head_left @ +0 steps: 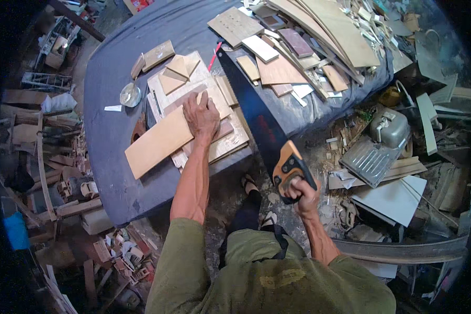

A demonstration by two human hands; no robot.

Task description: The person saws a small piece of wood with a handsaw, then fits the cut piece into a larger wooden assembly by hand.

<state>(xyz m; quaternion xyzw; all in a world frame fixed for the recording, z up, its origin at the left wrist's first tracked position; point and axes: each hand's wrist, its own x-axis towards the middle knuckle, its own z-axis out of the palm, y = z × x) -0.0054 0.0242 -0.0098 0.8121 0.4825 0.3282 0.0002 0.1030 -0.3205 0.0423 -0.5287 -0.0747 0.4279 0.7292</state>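
Note:
My left hand (201, 118) presses on a long pale wooden board (157, 144), fingers curled onto it. The board lies over stacked plywood pieces (230, 138) on the dark-covered table. My right hand (302, 191) grips the orange-and-black handle of a handsaw (256, 115). Its long blade angles up and away along the right end of the board and stack; whether the teeth touch wood I cannot tell. Small triangular offcuts (178, 68) sit atop the stack, with a round clear container (130, 95) to the left and a red pencil-like item (213, 57) near the blade tip.
The dark-covered table (104, 167) carries a large heap of offcuts (298, 52) at upper right. A metal sink (371, 157) and white panels (392, 199) lie beside it at right. Wood scraps (125, 254) crowd the left floor. My feet stand below the table's front edge.

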